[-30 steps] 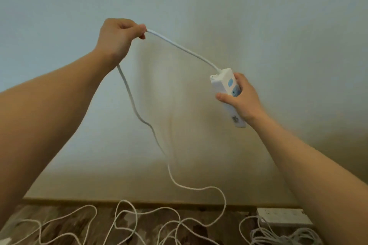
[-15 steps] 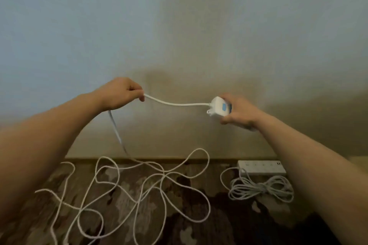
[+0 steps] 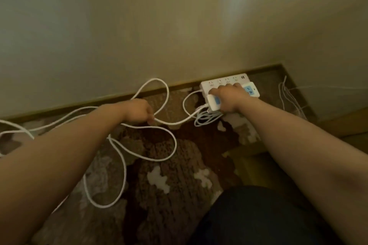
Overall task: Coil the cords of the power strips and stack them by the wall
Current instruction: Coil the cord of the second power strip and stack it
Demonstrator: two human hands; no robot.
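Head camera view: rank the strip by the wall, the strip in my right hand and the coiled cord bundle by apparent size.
1. Strip by the wall and strip in the right hand: both partly hidden, too close to rank.
2. Coiled cord bundle, smallest showing.

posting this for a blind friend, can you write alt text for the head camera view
A person's right hand sets a small white power strip on a longer one by the wall. Their left hand holds its cord, which loops loose over a patterned rug.

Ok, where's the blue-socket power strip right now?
In the head view, right of centre by the wall: the right hand grips the blue-socket power strip, which lies across the white power strip.
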